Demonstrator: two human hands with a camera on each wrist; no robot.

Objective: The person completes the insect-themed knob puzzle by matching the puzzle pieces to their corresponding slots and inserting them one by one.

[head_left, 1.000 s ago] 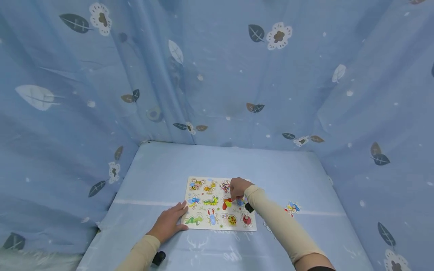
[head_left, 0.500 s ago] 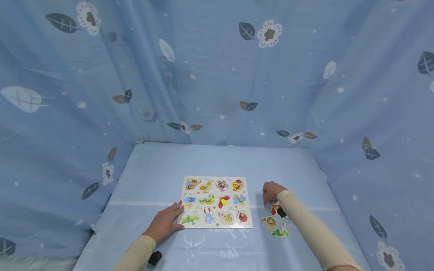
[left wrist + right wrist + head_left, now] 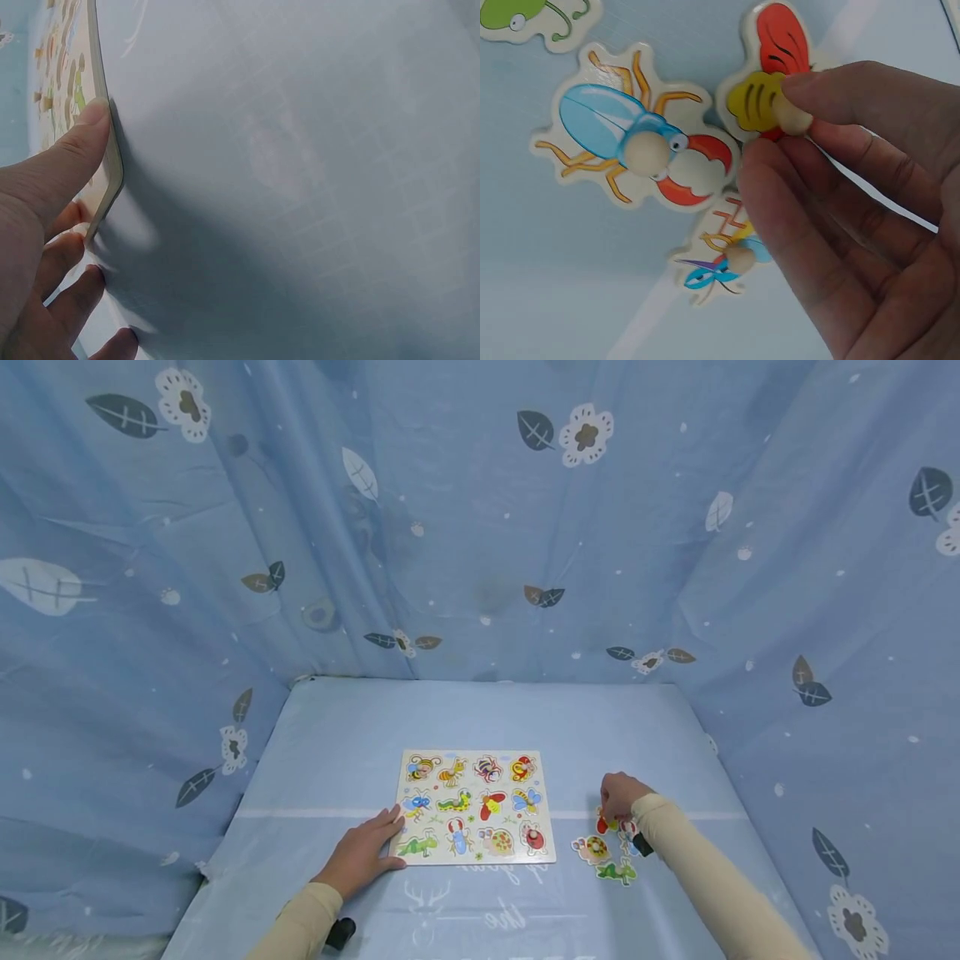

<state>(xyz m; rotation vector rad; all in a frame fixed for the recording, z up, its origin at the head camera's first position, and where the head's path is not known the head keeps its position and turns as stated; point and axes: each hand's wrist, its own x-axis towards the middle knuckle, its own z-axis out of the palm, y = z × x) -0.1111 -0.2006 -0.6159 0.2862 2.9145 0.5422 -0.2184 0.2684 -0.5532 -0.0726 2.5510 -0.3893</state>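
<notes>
A wooden puzzle board [image 3: 546, 818] printed with colourful insects lies flat on the table. My left hand [image 3: 362, 852] rests at its lower left corner, fingers extended; in the left wrist view the thumb [image 3: 90, 124] presses the board's edge. To the right of the board, my right hand [image 3: 622, 795] is over a group of loose pieces. It pinches the wooden knob of a red and yellow winged insect puzzle piece [image 3: 784, 37]. A blue beetle piece [image 3: 592, 120] with red pincers touches that piece. Below lies a mosquito-like piece [image 3: 701, 277], partly hidden by the fingers.
A snail piece [image 3: 592, 849] and a green insect piece [image 3: 617, 872] lie near the right hand. Blue patterned curtains [image 3: 480, 527] surround the table [image 3: 480, 714] on the back and sides. White lettering is printed on the tablecloth in front of the board.
My right hand has moved from above the board's right side to the loose pieces on the right, and now pinches the winged insect piece's knob. The left hand stays at the board's corner.
</notes>
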